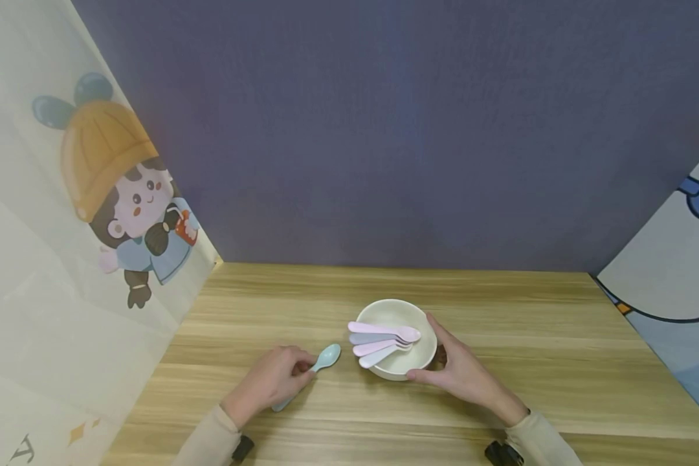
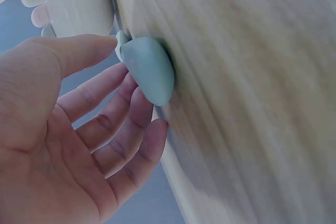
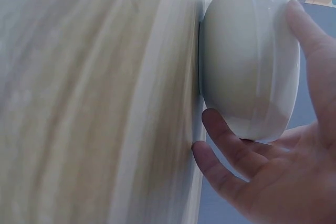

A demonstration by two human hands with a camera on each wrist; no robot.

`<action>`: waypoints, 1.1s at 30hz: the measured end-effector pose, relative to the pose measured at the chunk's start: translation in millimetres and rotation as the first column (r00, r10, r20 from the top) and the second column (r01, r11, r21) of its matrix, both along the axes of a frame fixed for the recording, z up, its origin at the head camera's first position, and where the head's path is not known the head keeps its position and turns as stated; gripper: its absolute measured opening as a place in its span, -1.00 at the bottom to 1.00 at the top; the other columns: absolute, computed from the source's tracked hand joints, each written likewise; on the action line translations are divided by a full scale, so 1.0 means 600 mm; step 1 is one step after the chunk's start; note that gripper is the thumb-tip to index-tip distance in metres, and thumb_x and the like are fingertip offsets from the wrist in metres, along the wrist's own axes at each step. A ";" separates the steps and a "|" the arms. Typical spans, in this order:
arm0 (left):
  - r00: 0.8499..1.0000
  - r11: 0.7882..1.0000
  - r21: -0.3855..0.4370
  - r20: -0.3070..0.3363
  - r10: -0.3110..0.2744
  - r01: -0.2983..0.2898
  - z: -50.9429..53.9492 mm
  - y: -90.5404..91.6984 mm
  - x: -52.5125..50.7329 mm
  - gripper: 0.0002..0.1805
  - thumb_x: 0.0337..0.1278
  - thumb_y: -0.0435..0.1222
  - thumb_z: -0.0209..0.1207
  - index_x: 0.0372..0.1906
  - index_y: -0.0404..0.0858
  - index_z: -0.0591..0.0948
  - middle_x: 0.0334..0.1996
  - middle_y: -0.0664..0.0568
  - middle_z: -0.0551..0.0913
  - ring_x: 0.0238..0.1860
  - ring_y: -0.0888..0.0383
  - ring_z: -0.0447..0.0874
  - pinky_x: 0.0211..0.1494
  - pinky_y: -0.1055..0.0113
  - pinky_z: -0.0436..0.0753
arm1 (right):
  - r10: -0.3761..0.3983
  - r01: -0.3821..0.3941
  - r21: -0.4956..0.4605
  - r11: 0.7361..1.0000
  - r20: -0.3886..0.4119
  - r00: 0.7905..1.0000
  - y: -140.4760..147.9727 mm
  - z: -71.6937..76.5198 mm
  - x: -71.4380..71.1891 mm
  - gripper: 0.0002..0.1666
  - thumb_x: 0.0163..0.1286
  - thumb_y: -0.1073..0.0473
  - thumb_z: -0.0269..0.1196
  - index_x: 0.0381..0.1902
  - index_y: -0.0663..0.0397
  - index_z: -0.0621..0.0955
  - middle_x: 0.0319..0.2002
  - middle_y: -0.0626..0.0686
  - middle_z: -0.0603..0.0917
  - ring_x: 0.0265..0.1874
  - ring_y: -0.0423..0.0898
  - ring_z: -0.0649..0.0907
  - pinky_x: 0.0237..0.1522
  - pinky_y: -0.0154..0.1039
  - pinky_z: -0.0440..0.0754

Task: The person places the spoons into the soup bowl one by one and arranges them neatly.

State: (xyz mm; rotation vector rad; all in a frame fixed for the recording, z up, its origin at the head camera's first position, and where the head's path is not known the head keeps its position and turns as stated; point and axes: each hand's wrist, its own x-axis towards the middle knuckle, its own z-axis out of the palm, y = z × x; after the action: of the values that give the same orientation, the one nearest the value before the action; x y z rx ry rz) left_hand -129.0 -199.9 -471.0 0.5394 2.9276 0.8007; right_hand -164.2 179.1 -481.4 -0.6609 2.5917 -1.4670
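On the wooden table, my left hand (image 1: 274, 378) pinches a pale teal spoon (image 1: 329, 356) by its handle, thumb against fingertips. The left wrist view shows the spoon (image 2: 149, 72) close to the tabletop, the other fingers loosely bent below it. A white bowl (image 1: 391, 312) stands upright to the right of that spoon. My right hand (image 1: 466, 372) holds the bowl's right side, with thumb at the near rim and fingers round the wall. Several spoons (image 1: 378, 329), pink, grey-purple and pale, lie in the bowl with handles fanned over its left rim.
The wooden table (image 1: 530, 310) carries the bowl and spoons. A dark blue-grey panel (image 1: 408, 129) rises behind it. White sheets with cartoon prints stand at the left (image 1: 23, 259) and right (image 1: 664, 278).
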 end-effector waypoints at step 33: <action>1.000 1.000 0.016 -0.008 0.017 -0.017 0.001 -0.001 0.000 -0.77 0.23 -0.32 0.42 -0.03 -0.18 0.84 -0.38 0.21 0.72 -0.42 0.37 0.49 -0.34 0.44 0.52 | -0.025 0.027 0.066 0.997 -0.028 0.999 0.001 0.002 0.001 0.49 0.13 -0.24 0.63 0.74 0.13 0.02 0.29 0.17 0.65 -0.11 -0.20 0.75 -0.04 -0.31 0.71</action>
State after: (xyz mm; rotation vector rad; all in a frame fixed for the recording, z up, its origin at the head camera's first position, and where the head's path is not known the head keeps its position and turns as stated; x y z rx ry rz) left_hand -128.7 -200.3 -470.7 0.5211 2.9397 0.8262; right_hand -163.7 179.7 -480.5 -0.6463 2.6661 -1.3815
